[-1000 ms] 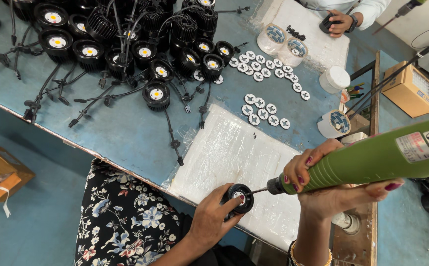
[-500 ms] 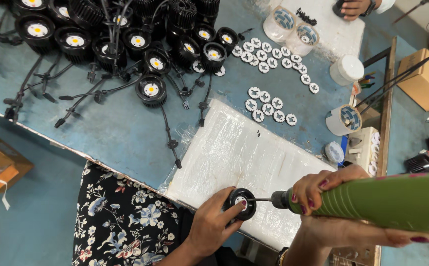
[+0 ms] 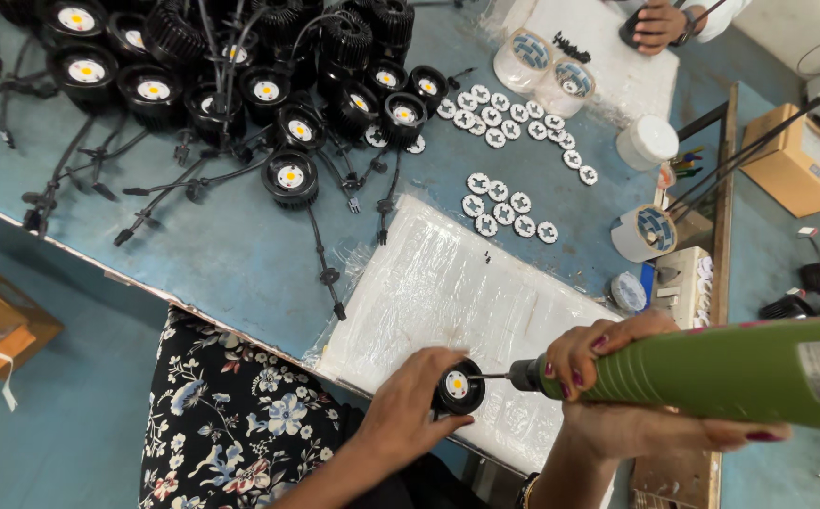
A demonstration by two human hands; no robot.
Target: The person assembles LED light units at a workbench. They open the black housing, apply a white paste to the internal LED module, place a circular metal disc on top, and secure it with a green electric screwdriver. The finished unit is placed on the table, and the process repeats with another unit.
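L hand (image 3: 408, 407) grip pinches black lamp (image 3: 457, 387), R hand (image 3: 617, 377) grip clamps green screwdriver (image 3: 730, 369).

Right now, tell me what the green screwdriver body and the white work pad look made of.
Green screwdriver body: likely moulded plastic, matte, with ribbing near the front. White work pad: seems foam or board wrapped in clear film; the surface shows glossy wrinkles.
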